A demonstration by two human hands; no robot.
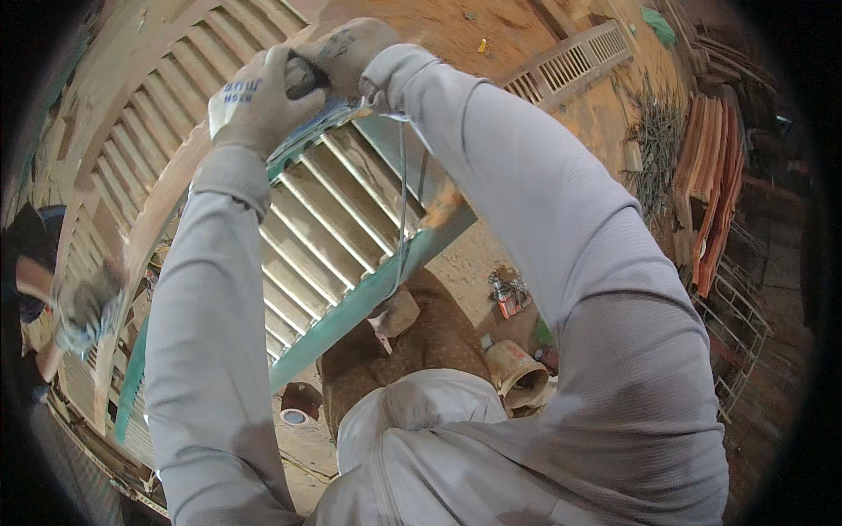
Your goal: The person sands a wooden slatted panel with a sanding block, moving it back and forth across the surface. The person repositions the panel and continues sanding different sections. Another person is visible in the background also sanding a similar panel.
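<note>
Both my hands wear whitish gloves with dark print and meet at the top edge of a louvred wooden shutter panel (pixel 316 237). My left hand (pixel 250 110) has its fingers curled closed beside a dark grey shape (pixel 303 77) that I cannot make out. Right against it, my right hand (pixel 346 54) is bent over the same spot, its fingers mostly hidden. The panel has pale slats and a teal-edged frame (pixel 368 294), and leans slanted before my knees. A thin grey cord (pixel 403 188) runs down across it from near my hands to the lower frame rail.
Behind stands a larger arched slatted frame (pixel 145 114). At the left, another person's blurred gloved hand (pixel 88 302) touches it. A small slatted panel (pixel 574 63) lies on the dirt floor. Right are a bucket (pixel 517 373), a twig pile (pixel 656 131) and stacked reddish boards (pixel 712 175).
</note>
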